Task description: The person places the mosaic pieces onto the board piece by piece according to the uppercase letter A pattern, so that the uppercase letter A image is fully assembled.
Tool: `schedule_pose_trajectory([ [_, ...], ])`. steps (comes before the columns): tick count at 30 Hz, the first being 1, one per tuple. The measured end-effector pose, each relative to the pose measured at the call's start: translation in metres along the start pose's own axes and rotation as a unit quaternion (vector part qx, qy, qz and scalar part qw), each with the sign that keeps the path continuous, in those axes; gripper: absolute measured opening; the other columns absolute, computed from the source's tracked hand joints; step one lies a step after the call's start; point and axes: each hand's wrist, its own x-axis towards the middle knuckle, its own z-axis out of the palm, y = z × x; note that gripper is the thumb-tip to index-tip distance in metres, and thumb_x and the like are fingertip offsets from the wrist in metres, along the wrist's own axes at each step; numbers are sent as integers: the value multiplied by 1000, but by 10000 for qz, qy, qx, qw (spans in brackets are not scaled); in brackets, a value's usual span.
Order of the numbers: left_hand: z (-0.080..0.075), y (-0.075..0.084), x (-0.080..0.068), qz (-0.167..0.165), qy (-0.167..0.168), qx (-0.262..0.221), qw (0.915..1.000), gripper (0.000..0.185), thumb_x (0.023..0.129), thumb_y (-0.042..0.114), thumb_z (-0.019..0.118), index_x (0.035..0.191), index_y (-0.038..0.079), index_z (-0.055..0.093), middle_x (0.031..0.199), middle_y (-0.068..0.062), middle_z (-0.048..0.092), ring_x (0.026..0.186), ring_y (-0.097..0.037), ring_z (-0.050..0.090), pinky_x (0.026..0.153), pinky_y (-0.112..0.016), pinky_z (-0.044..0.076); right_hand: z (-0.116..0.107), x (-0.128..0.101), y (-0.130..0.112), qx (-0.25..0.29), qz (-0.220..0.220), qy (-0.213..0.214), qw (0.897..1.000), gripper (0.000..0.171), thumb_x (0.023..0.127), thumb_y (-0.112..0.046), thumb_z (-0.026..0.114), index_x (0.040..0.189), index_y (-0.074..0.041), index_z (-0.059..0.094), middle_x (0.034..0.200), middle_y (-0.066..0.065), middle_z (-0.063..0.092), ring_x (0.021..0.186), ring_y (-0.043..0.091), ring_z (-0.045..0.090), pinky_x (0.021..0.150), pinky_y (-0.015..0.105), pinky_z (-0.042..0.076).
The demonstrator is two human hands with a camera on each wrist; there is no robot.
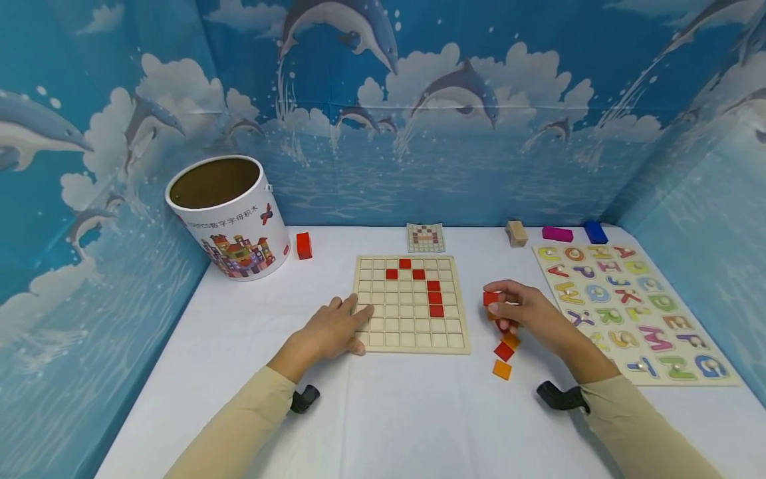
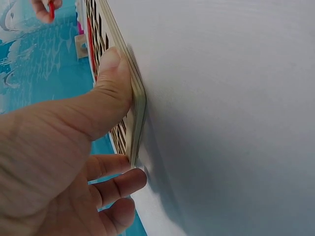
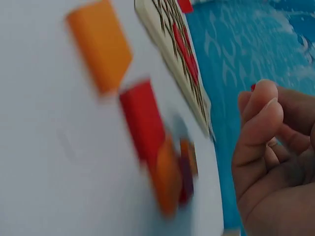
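My right hand (image 1: 526, 313) pinches a small red square tile (image 1: 491, 298) between thumb and fingers, just right of the wooden grid board (image 1: 413, 340). Below that hand lies a loose cluster of red and orange tiles, with a red tile (image 1: 504, 351) and an orange tile (image 1: 502, 370) nearest me; the hand covers part of the cluster. My left hand (image 1: 332, 330) rests at the board's lower left corner, fingers spread along its edge. In the left wrist view, the thumb (image 2: 110, 73) lies on the board's face. Several red tiles (image 1: 434, 298) sit in grid squares, forming a bent line.
A small printed pattern card (image 1: 425, 237) lies behind the board. A white bucket (image 1: 233, 226) and a red block (image 1: 304, 245) are at the back left. A wooden block (image 1: 516, 233), magenta block (image 1: 557, 234), blue block (image 1: 595, 232) and letter board (image 1: 637, 313) are on the right.
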Motion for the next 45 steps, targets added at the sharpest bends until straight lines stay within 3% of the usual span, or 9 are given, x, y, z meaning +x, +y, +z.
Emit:
schedule_pose_trajectory([
  [3, 0, 1, -1, -12, 24, 2, 10000, 84, 88, 46, 73, 159, 21, 38, 164, -19, 29, 142, -37, 36, 111, -52, 37, 21, 18, -15, 231, -24, -147, 9996, 55, 98, -31, 71, 145, -11, 50, 94, 20, 59, 72, 24, 58, 63, 30, 51],
  [8, -1, 1, -2, 3, 11, -59, 10000, 84, 88, 45, 74, 159, 21, 38, 165, -20, 28, 143, -38, 34, 112, -52, 36, 58, 51, -42, 685, -319, -650, 9950, 47, 99, -16, 69, 139, -3, 49, 90, 16, 59, 65, 20, 55, 60, 29, 50],
  [14, -1, 0, 0, -25, -33, -51, 10000, 86, 86, 46, 75, 160, 22, 37, 165, -19, 28, 143, -37, 35, 112, -52, 36, 102, 88, -73, 949, -472, -1046, 9888, 38, 98, -10, 67, 131, 0, 52, 99, 26, 64, 63, 16, 60, 58, 25, 51],
  [19, -1, -1, 2, -22, -51, 51, 10000, 85, 87, 48, 75, 159, 22, 38, 165, -19, 28, 142, -37, 35, 111, -52, 37, 133, 109, -87, -70, -608, -895, 9941, 31, 97, -11, 70, 124, -3, 58, 86, 16, 63, 58, 17, 62, 58, 27, 54],
  [24, -1, -1, 2, -16, -22, 98, 9999, 85, 87, 48, 75, 159, 22, 39, 165, -19, 29, 141, -37, 36, 110, -52, 38, 149, 121, -89, -1206, -801, -511, 9881, 26, 97, -12, 70, 120, -5, 61, 70, 11, 63, 51, 17, 62, 56, 29, 55],
  [31, 1, -1, 0, -7, -12, 50, 10000, 84, 87, 47, 75, 159, 22, 39, 165, -19, 28, 142, -37, 36, 111, -52, 37, 156, 129, -87, -1860, -867, -376, 9780, 20, 95, -11, 69, 115, -6, 64, 63, 8, 60, 46, 15, 55, 50, 27, 47],
  [37, 2, -1, 0, -16, -29, 34, 10000, 84, 88, 48, 74, 160, 23, 37, 165, -19, 27, 143, -37, 34, 112, -52, 36, 154, 126, -88, -2277, -1147, -162, 9668, 25, 93, -14, 72, 118, -8, 70, 79, 3, 63, 57, 15, 53, 57, 28, 44],
  [41, 1, 0, 0, 9, -27, -38, 10000, 85, 88, 47, 74, 160, 23, 36, 166, -19, 27, 143, -37, 34, 112, -52, 36, 129, 108, -92, -2028, -1342, -8, 9700, 30, 96, -16, 70, 124, -6, 70, 85, 6, 66, 65, 18, 53, 62, 32, 45],
  [45, -1, 0, -1, -50, -71, -37, 10000, 86, 88, 46, 74, 160, 23, 35, 166, -18, 25, 144, -37, 33, 113, -52, 35, 84, 84, -89, -1675, -1297, 152, 9772, 33, 98, -20, 69, 128, -6, 68, 90, 9, 65, 69, 22, 53, 62, 35, 45],
])
